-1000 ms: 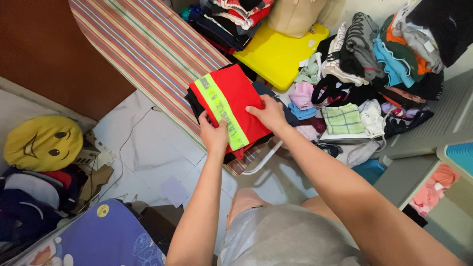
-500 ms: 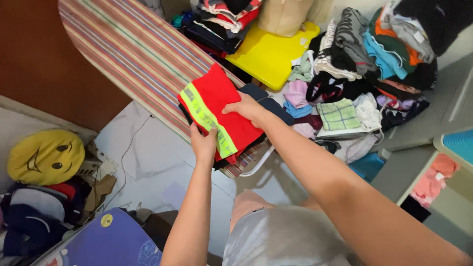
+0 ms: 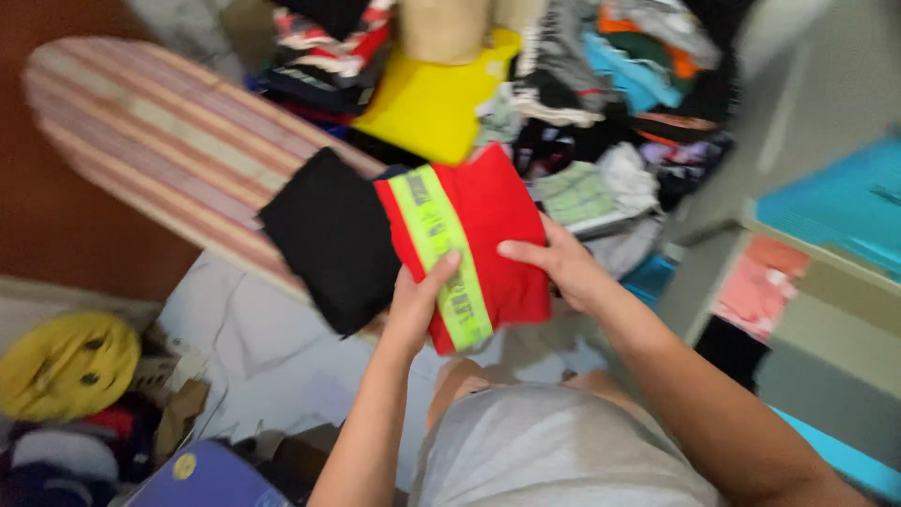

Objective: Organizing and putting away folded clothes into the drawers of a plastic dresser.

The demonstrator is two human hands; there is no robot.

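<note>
Now the folded red garment [image 3: 474, 239], crossed by a yellow-green reflective stripe [image 3: 441, 253], is held up clear of the ironing board [image 3: 141, 141]; half a second ago it was still lying on the dark stack at the board's near end. The left hand [image 3: 418, 300] is closed on the garment's near edge, with the thumb laid across the stripe. The right hand [image 3: 558, 268] is clamped on the red cloth at its right edge, fingers on top. Both grips are retained from the earlier frames, though the bundle has been carried toward the body and to the right. A folded black garment [image 3: 328, 235], previously covered, is now exposed on the striped board, just left of the red one and overlapped by it at the edge. Farther off, a yellow item [image 3: 422, 103] and a heap of mixed clothing [image 3: 601, 113] are seen, blurred by camera motion. The view has been swung right since the earlier frame: a yellow smiley cushion [image 3: 66, 361] is at lower left, turquoise bins [image 3: 835, 202] at right.
</note>
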